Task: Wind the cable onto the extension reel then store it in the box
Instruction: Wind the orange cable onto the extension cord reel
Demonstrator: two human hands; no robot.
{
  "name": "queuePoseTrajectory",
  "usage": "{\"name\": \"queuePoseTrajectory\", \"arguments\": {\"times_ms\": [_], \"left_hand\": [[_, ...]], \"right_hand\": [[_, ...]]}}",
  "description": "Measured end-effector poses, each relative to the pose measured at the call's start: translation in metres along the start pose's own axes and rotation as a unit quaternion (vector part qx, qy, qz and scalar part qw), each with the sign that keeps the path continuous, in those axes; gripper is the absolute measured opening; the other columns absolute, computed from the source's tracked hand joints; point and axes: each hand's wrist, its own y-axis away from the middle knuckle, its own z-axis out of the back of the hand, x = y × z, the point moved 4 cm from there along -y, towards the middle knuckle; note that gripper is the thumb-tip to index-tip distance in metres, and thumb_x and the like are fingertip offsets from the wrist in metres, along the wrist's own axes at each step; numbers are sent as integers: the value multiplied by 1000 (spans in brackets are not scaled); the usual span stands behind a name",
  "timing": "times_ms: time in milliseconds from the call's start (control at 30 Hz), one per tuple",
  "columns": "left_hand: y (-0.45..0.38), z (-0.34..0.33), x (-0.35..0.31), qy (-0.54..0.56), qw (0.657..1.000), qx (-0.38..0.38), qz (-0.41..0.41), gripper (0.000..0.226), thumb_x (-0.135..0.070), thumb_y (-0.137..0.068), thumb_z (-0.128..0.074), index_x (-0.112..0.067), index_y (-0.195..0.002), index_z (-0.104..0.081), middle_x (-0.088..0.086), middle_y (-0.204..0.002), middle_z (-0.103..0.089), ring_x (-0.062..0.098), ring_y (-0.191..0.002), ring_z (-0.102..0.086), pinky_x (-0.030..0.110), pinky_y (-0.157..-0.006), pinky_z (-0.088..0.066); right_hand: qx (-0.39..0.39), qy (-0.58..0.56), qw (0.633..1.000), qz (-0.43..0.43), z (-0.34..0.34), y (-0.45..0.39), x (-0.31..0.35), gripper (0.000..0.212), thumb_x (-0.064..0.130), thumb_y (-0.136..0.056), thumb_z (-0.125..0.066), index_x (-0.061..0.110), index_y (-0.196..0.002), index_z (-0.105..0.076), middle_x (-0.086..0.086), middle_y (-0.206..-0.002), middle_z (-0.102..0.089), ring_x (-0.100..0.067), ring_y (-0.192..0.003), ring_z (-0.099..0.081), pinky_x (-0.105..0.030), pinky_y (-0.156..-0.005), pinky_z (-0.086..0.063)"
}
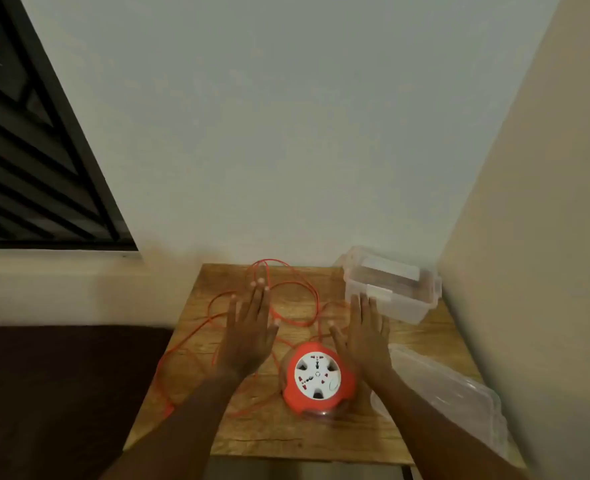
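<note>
On the wooden table [286, 441], the orange reel [316, 379] sits amid its unwound cable [297, 289], flanked by the flat, empty left hand [252, 336] and right hand [364, 337], apparently ready to begin, with the clear box [390, 289] waiting beyond.

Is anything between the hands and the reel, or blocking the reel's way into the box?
Nothing visible. The left hand and right hand are open on either side of the reel. The box has no lid on; the lid lies apart, nearer.
</note>
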Motion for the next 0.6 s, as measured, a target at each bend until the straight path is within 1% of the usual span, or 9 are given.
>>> {"name": "queuePoseTrajectory", "arguments": {"times_ms": [33, 133, 167, 233, 333, 433, 500, 533, 600], "left_hand": [[7, -9, 1, 11, 1000, 19, 13, 71, -44, -105, -28, -1, -161, -32, 15, -172, -24, 30, -159, -22, 59, -125, -25], [34, -44, 6, 38, 994, 95, 31, 77, -55, -103, -11, -13, -167, -9, 2, -174, 5, 21, -163, 5, 45, -130, 3], [40, -55, 7, 43, 992, 115, 32, 78, -57, -101, -7, -15, -167, -5, -1, -173, 9, 19, -162, 11, 42, -129, 8], [45, -69, 4, 62, 986, 150, 26, 75, -57, -105, -10, -16, -167, -6, -2, -173, 8, 18, -162, 12, 37, -128, 11], [48, -90, -1, 88, 971, 220, 28, 67, -50, -111, -22, -17, -168, -9, -1, -176, -6, 17, -163, -3, 38, -130, 1], [43, -101, -6, 138, 951, 270, 59, 61, -44, -112, -29, -17, -166, -20, 5, -171, -30, 24, -158, -28, 44, -127, -21], [37, -108, -11, 146, 945, 287, 56, 53, -42, -111, -32, -19, -159, -33, 8, -157, -52, 29, -143, -47, 45, -118, -36], [35, -110, -13, 154, 943, 288, 60, 48, -42, -111, -34, -20, -153, -42, 8, -146, -61, 29, -134, -55, 44, -112, -42], [28, -115, -15, 203, 937, 271, 83, 40, -42, -110, -39, -19, -138, -55, 6, -126, -71, 26, -116, -66, 42, -99, -52]], "right_hand": [[22, -6, 1000, -15, -6, 9, -2, 83, 67, -95, -22, 14, -156, -5, -10, -164, -3, -27, -150, 2, -54, -118, -5], [75, -26, 996, -33, -28, 40, -15, 83, 65, -95, -26, 15, -156, -2, -10, -164, -1, -26, -150, 3, -50, -120, -9], [87, -44, 995, -39, -35, 47, -19, 82, 65, -95, -28, 16, -156, -2, -9, -164, -1, -26, -150, 2, -50, -120, -12], [104, -85, 989, -58, -41, 58, -24, 84, 66, -94, -30, 17, -157, -3, -9, -164, -4, -27, -150, -4, -50, -119, -17], [136, -116, 981, -81, -52, 68, -30, 85, 66, -94, -34, 18, -156, -3, -9, -163, -9, -30, -148, -14, -48, -117, -21], [181, -204, 956, -112, -60, 72, -27, 80, 56, -95, -48, 14, -154, -14, -11, -156, -32, -27, -137, -40, -42, -110, -37], [194, -286, 929, -133, -61, 71, -24, 66, 45, -92, -61, 18, -144, -32, -8, -141, -52, -19, -119, -57, -39, -99, -50], [196, -305, 921, -140, -61, 71, -22, 63, 41, -87, -67, 20, -139, -37, -3, -135, -56, -15, -112, -61, -38, -93, -54], [199, -317, 915, -150, -62, 69, -22, 70, 39, -78, -76, 23, -135, -40, 3, -129, -58, -11, -106, -61, -36, -89, -56]]}}
